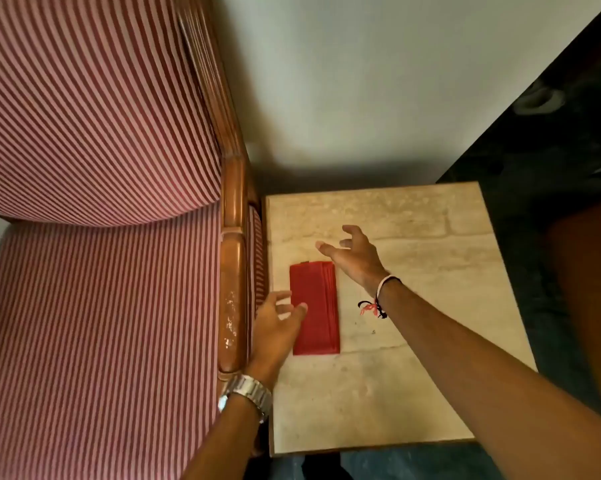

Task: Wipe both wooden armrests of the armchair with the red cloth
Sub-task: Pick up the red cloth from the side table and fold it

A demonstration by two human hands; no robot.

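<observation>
Nearest, two bare forearms are seen reaching in from the bottom edge; a metal watch (pixel 249 393) is worn on the left wrist, a thread band (pixel 378 299) on the right. The left hand (pixel 275 327) is spread open with nothing gripped, its fingertips (pixel 301 307) just at, maybe touching, the near-left edge of the red cloth (pixel 315 308). Contact cannot be confirmed.

The cloth is found folded flat into a long strip on the stone-topped side table (pixel 413 341), on the table's left part, just beside the armchair (pixel 95 306). No lifting is seen; the cloth is judged not yet picked up.

Further off, the right hand (pixel 352 254) is held open with fingers curled, empty, above the table just past the cloth's far right corner, apparently apart from it.

To the left, the wooden armrest (pixel 232 306) nearest the table is visible, with pale scuffs or glare on its top. No cloth is on it. The other armrest is out of view.

Progress is judged as the very start: grasp pending, both armrests left to wipe.
</observation>
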